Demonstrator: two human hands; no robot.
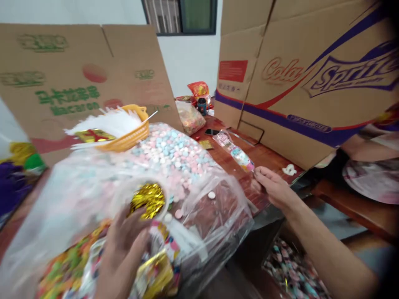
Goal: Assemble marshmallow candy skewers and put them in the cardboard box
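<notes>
My right hand (272, 187) pinches the near end of a long clear packet of wrapped candy (240, 158), pink, blue and white, which stretches out over the table. My left hand (124, 249), blurred, has its thumb and fingers apart at the near edge of a white bowl (116, 199). Shiny gold twist ties (151, 199) fill that bowl; whether my fingertips touch them I cannot tell. Pink, blue and white candies (174, 149) lie heaped on a clear plastic bag (215, 207). Orange and green gummy candies (68, 261) and a gold-coloured packet (156, 272) lie around my left wrist.
A yellow basket (127, 141) with white sticks stands behind the heap. Cardboard boxes rise at the left (124, 66) and the right (280, 99). Below the table edge, many wrapped candies (289, 265) lie in a container. At the far right, another person's arm (358, 145) shows.
</notes>
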